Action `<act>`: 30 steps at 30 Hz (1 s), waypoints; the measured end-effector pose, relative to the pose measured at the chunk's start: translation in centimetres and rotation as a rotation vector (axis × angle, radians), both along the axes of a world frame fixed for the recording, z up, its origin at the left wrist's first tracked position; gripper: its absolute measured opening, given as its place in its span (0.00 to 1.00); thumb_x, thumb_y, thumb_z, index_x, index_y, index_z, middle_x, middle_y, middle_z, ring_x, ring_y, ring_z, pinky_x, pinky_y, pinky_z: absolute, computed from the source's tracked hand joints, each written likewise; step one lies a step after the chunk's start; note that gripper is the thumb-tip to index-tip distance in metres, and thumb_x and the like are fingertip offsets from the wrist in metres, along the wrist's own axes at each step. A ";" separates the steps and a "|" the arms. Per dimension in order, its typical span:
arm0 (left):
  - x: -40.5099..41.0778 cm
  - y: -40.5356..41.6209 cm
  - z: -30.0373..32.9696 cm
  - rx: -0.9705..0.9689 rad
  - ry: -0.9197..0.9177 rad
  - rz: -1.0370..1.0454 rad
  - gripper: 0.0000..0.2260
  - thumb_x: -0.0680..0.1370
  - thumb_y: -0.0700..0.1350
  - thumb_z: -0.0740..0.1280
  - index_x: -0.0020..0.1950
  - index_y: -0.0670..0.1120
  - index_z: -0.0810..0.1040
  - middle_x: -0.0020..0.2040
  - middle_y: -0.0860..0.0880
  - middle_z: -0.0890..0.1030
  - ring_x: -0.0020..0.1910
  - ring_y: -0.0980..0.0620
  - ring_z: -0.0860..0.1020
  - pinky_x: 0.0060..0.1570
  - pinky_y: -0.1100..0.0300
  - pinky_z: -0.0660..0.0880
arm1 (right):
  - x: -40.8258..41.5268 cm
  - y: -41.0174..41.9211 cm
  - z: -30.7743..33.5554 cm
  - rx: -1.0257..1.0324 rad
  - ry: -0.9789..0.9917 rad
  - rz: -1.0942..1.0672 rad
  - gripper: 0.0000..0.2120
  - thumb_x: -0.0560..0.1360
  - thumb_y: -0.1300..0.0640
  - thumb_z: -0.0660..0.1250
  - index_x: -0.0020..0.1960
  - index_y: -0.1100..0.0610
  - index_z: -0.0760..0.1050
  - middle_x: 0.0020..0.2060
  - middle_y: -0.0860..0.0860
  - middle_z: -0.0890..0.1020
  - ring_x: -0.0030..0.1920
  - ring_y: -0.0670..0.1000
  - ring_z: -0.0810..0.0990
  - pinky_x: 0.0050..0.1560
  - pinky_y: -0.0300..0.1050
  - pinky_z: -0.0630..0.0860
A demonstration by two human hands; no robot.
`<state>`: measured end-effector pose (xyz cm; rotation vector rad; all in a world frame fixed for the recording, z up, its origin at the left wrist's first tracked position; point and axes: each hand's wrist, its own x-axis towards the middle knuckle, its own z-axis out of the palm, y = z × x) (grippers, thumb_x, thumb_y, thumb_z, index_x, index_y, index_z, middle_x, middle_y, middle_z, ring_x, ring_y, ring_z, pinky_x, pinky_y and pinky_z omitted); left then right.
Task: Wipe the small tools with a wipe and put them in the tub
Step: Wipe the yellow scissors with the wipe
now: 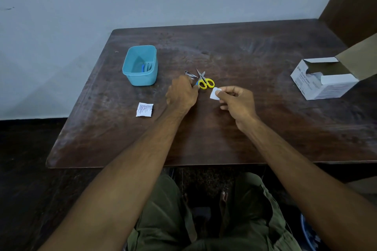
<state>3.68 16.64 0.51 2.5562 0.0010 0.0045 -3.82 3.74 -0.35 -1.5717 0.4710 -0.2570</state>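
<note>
The right hand (237,104) pinches a small white wipe (215,94) between thumb and forefinger, the remaining fingers curled beneath; the wipe is held just above the table (255,128) and just right of the scissors' handles. The left hand (181,93) lies knuckles-up with its fingers curled down at the near end of the tools; a blue item shows at its fingertips, but whether this grip is clamped on anything cannot be told, the fingertips being hidden behind the hand. Directly beyond that hand lie a pair of yellow-handled scissors (205,81), blades pointing away from the person and slightly apart, and just to their left a metal nail clipper (190,74), partly covered by the knuckles. The blue tub (140,65) stands upright on the table to the left of the tools, apart from them, open at the top; a blue-handled item (145,66) leans inside against its right wall. A torn printed sachet (144,109) lies flat on the table nearer the person, left of the left forearm and near the tub. An opened white carton (324,81), flap raised, rests at the far right of the table, well apart from both hands. The person is seated, green trousers visible below the table edge.
</note>
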 end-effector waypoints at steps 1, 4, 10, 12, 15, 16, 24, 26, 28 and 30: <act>0.1 -0.2 0.1 0.009 0.004 -0.002 0.12 0.76 0.52 0.68 0.55 0.47 0.80 0.52 0.48 0.82 0.52 0.49 0.79 0.43 0.58 0.70 | 0.0 -0.1 -0.1 0.005 -0.001 0.000 0.05 0.72 0.61 0.72 0.40 0.54 0.79 0.31 0.49 0.77 0.31 0.43 0.75 0.30 0.36 0.76; 0.0 -0.5 0.3 0.022 -0.021 0.000 0.11 0.78 0.47 0.64 0.58 0.46 0.79 0.55 0.47 0.81 0.55 0.48 0.78 0.44 0.59 0.68 | 0.1 -0.4 -0.2 0.017 0.001 -0.003 0.04 0.72 0.61 0.72 0.40 0.54 0.79 0.31 0.49 0.77 0.31 0.43 0.75 0.31 0.35 0.77; -0.5 -1.4 0.2 0.110 -0.149 -0.106 0.13 0.77 0.52 0.65 0.59 0.48 0.77 0.57 0.45 0.79 0.56 0.43 0.78 0.48 0.52 0.73 | 0.2 -0.5 -0.6 0.044 -0.006 -0.012 0.02 0.72 0.62 0.72 0.42 0.57 0.80 0.32 0.50 0.77 0.31 0.43 0.75 0.31 0.36 0.77; -0.4 -1.7 0.1 0.146 -0.157 -0.164 0.15 0.77 0.53 0.66 0.61 0.49 0.77 0.59 0.46 0.78 0.57 0.44 0.77 0.49 0.52 0.74 | 0.3 -0.5 -0.7 0.047 -0.005 -0.016 0.02 0.72 0.62 0.72 0.42 0.56 0.80 0.32 0.50 0.77 0.31 0.42 0.76 0.31 0.36 0.77; -0.3 -1.9 -0.2 0.158 -0.175 -0.199 0.13 0.76 0.55 0.67 0.55 0.51 0.80 0.57 0.48 0.78 0.55 0.44 0.78 0.48 0.52 0.74 | 0.3 -0.6 -0.8 0.052 -0.003 -0.020 0.02 0.73 0.62 0.71 0.42 0.56 0.80 0.33 0.50 0.78 0.31 0.42 0.76 0.31 0.36 0.77; -0.4 -1.9 -0.2 0.163 -0.179 -0.205 0.13 0.75 0.56 0.67 0.53 0.51 0.81 0.56 0.48 0.79 0.53 0.44 0.79 0.47 0.52 0.74 | 0.3 -0.6 -0.8 0.055 -0.003 -0.019 0.02 0.73 0.62 0.71 0.43 0.57 0.80 0.33 0.50 0.78 0.31 0.42 0.76 0.31 0.36 0.77; -0.6 -2.5 0.2 0.280 -0.144 -0.204 0.10 0.78 0.49 0.65 0.54 0.46 0.80 0.54 0.43 0.81 0.53 0.41 0.79 0.48 0.51 0.76 | 0.2 -0.7 -0.8 0.065 -0.002 -0.020 0.03 0.73 0.62 0.71 0.42 0.56 0.80 0.33 0.50 0.78 0.31 0.42 0.76 0.31 0.36 0.77; -0.8 -2.7 0.3 0.284 -0.143 -0.206 0.09 0.79 0.47 0.64 0.54 0.44 0.80 0.54 0.42 0.80 0.54 0.40 0.79 0.49 0.50 0.75 | 0.2 -0.7 -0.7 0.077 -0.005 -0.025 0.02 0.73 0.62 0.71 0.42 0.56 0.80 0.33 0.50 0.78 0.31 0.42 0.76 0.31 0.35 0.76; -1.0 -2.5 0.2 0.248 -0.157 -0.214 0.08 0.80 0.45 0.63 0.53 0.43 0.79 0.54 0.43 0.79 0.53 0.41 0.78 0.49 0.48 0.75 | 0.1 -0.7 -0.7 0.101 -0.013 -0.029 0.03 0.73 0.61 0.71 0.42 0.55 0.80 0.34 0.49 0.78 0.32 0.42 0.76 0.31 0.35 0.76; -1.2 -2.0 0.0 0.185 -0.190 -0.213 0.08 0.80 0.44 0.62 0.53 0.42 0.78 0.54 0.43 0.77 0.52 0.40 0.77 0.48 0.47 0.75 | 0.0 -0.8 -0.6 0.148 -0.027 -0.042 0.04 0.73 0.61 0.71 0.41 0.54 0.80 0.34 0.49 0.79 0.33 0.43 0.76 0.31 0.35 0.76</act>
